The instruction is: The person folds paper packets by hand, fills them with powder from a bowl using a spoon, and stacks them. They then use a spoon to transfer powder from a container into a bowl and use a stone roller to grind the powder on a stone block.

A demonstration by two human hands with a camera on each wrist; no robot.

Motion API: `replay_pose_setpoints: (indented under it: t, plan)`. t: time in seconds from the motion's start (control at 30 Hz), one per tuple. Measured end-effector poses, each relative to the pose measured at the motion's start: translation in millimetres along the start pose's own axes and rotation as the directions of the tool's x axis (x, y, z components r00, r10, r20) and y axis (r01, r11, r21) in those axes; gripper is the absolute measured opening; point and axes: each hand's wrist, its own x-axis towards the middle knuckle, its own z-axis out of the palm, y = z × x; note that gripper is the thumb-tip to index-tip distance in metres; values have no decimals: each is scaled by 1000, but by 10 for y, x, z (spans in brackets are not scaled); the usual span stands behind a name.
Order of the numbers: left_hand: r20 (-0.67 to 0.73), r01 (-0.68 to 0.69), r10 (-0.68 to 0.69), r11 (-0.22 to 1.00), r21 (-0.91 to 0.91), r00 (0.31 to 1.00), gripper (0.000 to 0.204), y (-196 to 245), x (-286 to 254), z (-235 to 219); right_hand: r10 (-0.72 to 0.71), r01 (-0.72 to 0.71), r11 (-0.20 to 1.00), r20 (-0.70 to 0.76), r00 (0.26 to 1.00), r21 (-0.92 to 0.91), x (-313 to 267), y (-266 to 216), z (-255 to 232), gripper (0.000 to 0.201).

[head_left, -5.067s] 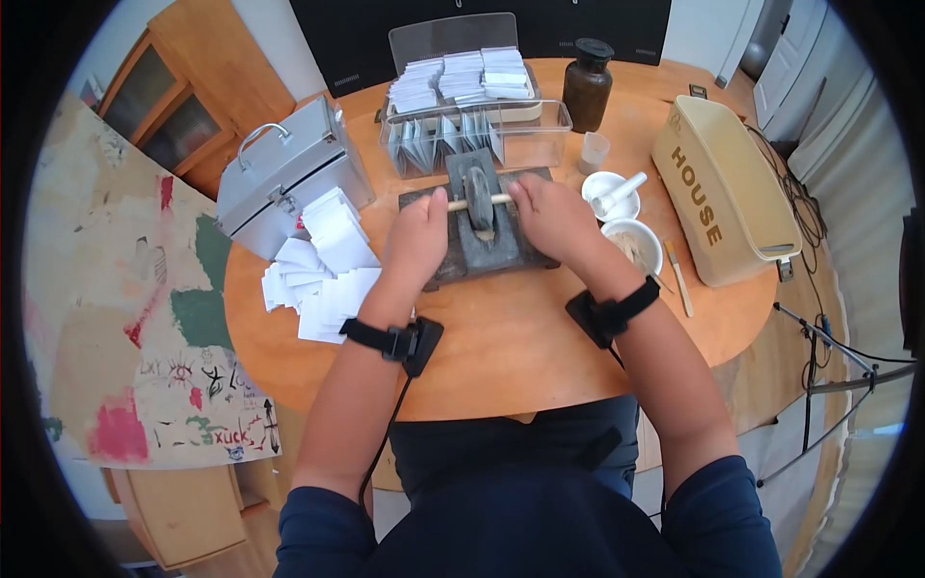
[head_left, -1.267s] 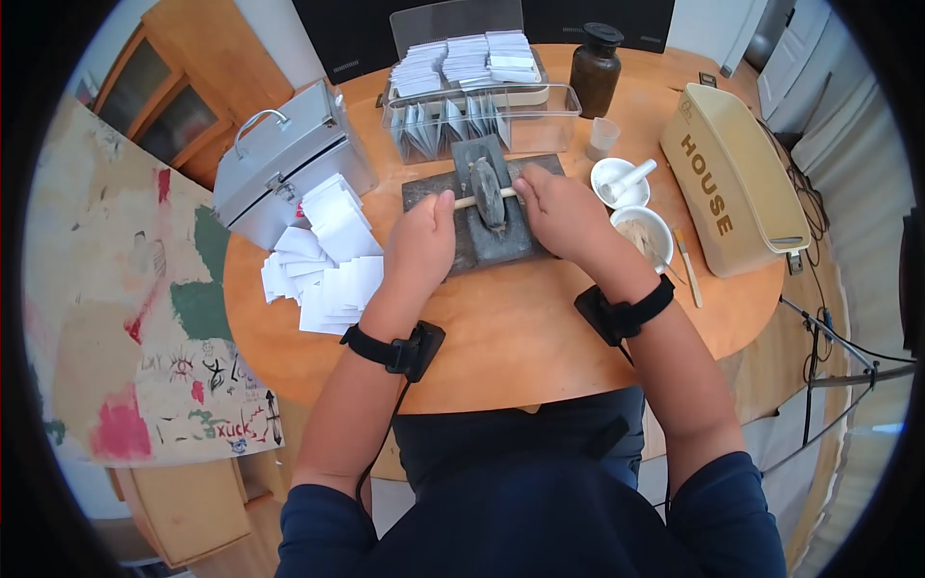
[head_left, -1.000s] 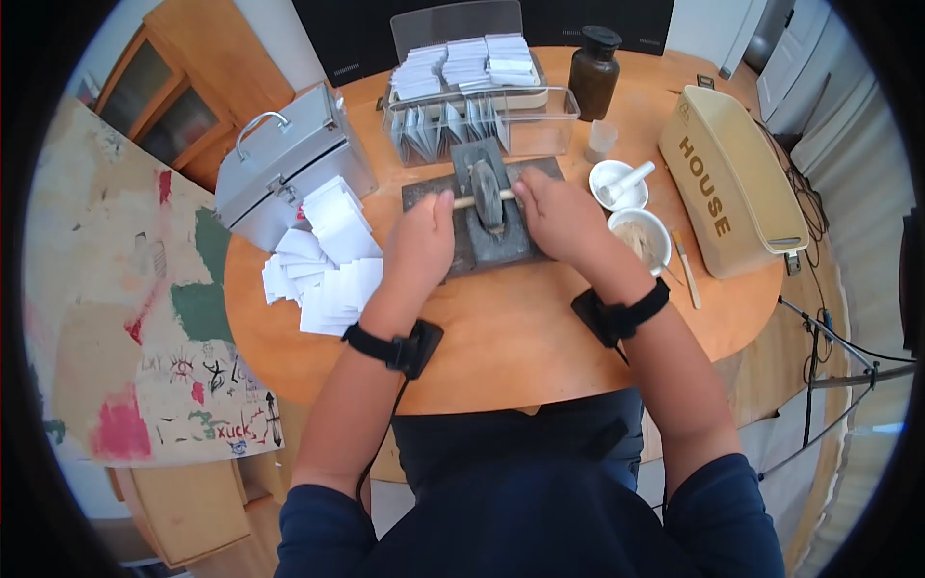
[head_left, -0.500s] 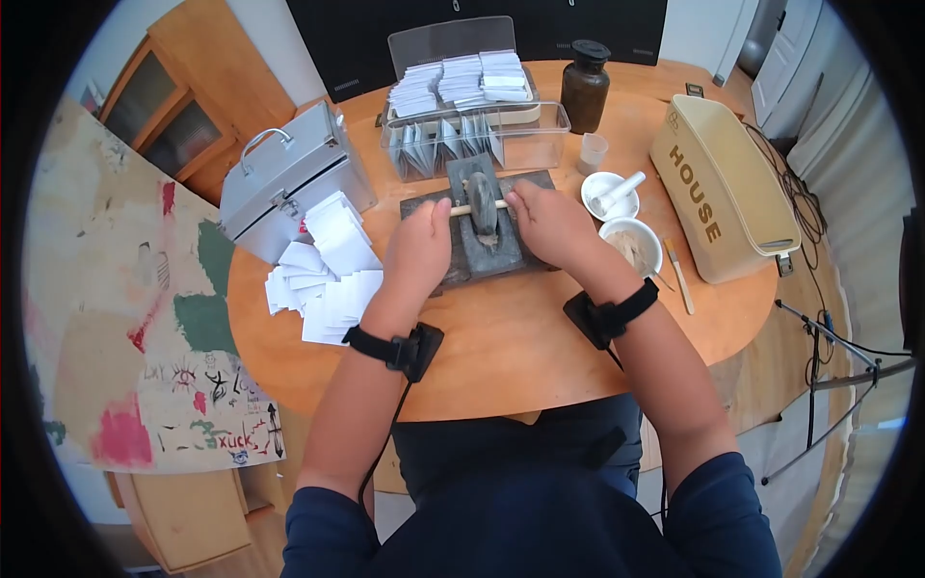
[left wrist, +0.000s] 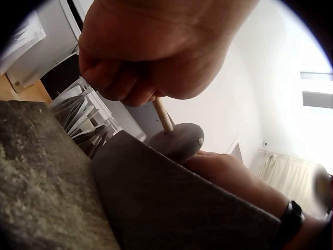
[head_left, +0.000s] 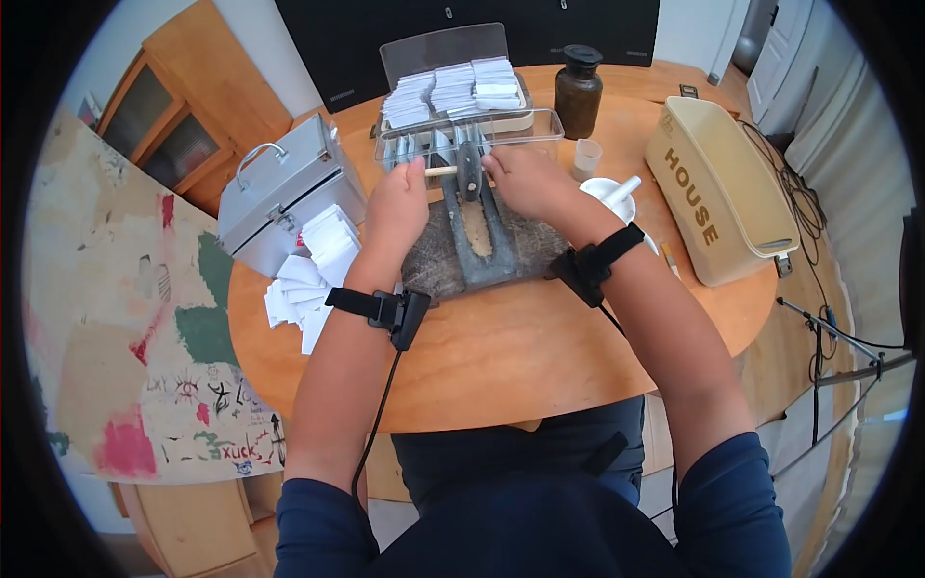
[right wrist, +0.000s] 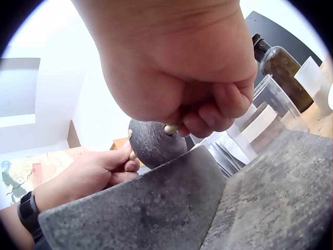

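A dark stone wheel (head_left: pixel 469 171) stands on edge at the far end of a boat-shaped grey trough (head_left: pixel 471 273), with a pale wooden rod (head_left: pixel 441 170) through its centre. My left hand (head_left: pixel 396 207) grips the rod's left end, and my right hand (head_left: pixel 528 183) grips its right end. Light brown material (head_left: pixel 477 231) lies along the trough's groove. In the left wrist view the wheel (left wrist: pixel 179 141) shows above the trough's side wall, below my left hand (left wrist: pixel 151 52). The right wrist view has my right hand (right wrist: pixel 182 67) curled at the rod beside the wheel (right wrist: pixel 155 143).
Beneath the trough lies a dark slab (head_left: pixel 427 258). Clear boxes of white packets (head_left: pixel 451 89) stand behind it. Left are a metal case (head_left: pixel 286 193) and loose papers (head_left: pixel 328 241); right are a brown bottle (head_left: pixel 579 94), a small cup (head_left: pixel 586 157), a white mortar (head_left: pixel 617 199) and a cream bin (head_left: pixel 718 197).
Both hands have moved the wheel away from the body, from the trough's middle to its far end. More of the groove and its brown material shows, and my right forearm now covers much of the lower bowl.
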Motion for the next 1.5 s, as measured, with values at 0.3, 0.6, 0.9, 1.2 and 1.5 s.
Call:
replay_pose_setpoints:
  t: [0.3,0.6,0.9,1.2,1.5]
  plan:
    - [9,71,-71,997,19,997,49,-35,-39,-13,-24,24,999,12,1000,-27,42,-96,-4,35]
    - [49,94,-95,995,25,994,48,-41,-146,-9,-42,43,997,14,999,-68,-32,-28,36,35]
    - [83,138,-134,990,-40,987,46,34,-257,-38,-80,79,994,-13,997,-69,-139,-44,-56,35]
    - [48,7,-6,1000,-19,999,46,50,-556,-18,-110,114,987,36,993,-112,-312,-13,-59,34]
    - [143,77,-80,997,26,986,43,187,-827,-155,-100,112,989,123,987,-96,-522,-80,-81,34]
